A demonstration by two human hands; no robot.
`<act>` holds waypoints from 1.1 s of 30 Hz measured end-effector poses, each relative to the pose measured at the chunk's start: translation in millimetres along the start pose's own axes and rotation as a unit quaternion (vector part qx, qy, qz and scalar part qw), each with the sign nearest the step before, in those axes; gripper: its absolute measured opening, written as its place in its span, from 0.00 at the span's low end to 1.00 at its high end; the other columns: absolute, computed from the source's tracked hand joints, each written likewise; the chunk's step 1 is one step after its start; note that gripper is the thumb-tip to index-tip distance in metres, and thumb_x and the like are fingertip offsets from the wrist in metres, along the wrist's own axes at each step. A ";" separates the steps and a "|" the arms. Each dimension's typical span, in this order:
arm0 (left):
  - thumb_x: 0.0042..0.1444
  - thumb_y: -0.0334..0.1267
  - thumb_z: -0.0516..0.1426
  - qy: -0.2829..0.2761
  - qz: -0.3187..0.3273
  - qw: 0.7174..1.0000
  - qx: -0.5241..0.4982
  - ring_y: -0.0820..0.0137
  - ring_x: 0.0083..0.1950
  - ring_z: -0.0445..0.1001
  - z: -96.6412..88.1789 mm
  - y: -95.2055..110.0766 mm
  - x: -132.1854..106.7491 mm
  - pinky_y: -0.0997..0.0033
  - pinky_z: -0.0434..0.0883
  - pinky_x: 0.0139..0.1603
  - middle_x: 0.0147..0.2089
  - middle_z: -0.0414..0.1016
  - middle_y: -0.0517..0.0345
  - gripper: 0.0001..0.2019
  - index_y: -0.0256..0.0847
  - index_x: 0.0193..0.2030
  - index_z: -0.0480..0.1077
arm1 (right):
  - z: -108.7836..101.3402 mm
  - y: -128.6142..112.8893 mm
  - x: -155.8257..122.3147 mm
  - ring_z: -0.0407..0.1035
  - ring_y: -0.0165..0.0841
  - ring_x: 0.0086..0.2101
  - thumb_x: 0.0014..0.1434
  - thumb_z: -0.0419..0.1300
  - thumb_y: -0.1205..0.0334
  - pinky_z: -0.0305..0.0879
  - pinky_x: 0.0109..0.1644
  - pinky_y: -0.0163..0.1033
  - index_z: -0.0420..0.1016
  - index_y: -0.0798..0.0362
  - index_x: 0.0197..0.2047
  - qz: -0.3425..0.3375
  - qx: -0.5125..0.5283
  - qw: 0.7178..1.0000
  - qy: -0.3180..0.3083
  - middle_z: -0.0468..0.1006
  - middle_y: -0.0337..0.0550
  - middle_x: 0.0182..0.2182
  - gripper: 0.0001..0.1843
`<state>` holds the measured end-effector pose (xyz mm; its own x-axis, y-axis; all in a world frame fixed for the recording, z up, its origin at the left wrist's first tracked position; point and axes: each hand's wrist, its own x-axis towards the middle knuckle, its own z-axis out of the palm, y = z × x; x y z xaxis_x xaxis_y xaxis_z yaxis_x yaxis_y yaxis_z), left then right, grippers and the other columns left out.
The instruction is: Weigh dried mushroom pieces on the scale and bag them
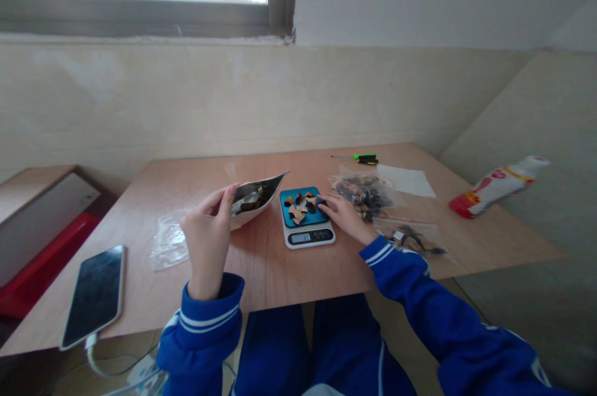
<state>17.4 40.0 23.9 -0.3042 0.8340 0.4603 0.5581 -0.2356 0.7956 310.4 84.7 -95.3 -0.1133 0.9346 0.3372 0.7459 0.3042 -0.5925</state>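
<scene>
Right hand [342, 217] reaches forward, fingertips on the dried brown-and-tan flakes [297, 206] heaped on the teal tray [293, 192] of a digital kitchen scale [308, 237]; can't tell if it's pinching any. Left hand [208, 237] is just left of the scale, thumb and fingers clamped on a foil-lined pouch [261, 194], tilted, open end toward the scale, dark pieces showing inside. Just past the right hand, a clear zip bag of dark pieces [364, 196]; beside the right wrist, a second zip bag [410, 237]. Farther beyond the right hand, a white paper sheet [405, 179] and a green-and-black screwdriver [366, 158]; well right, a white-and-red plastic bottle [499, 188]. Left of the left hand, a crumpled clear plastic bag [170, 240] and a smartphone [93, 296] with a white cable [96, 362], on a plywood table [261, 271].
</scene>
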 end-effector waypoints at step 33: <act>0.58 0.47 0.56 -0.010 0.009 1.000 -0.010 0.64 0.42 0.79 -2.5 -1.8 -2.2 0.68 0.71 0.40 0.40 0.83 0.57 0.13 0.45 0.39 0.80 | 7.6 -60.3 24.5 0.65 0.43 0.45 0.62 0.56 0.59 0.60 0.52 0.50 0.76 0.55 0.47 -0.038 -0.075 0.996 -0.013 0.73 0.52 0.42 0.14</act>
<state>15.1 37.3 22.5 -0.2787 0.8395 0.4664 0.5483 -0.2596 0.7950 257.7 90.6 -56.8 -0.1881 0.9151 0.3566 0.8243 0.3445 -0.4492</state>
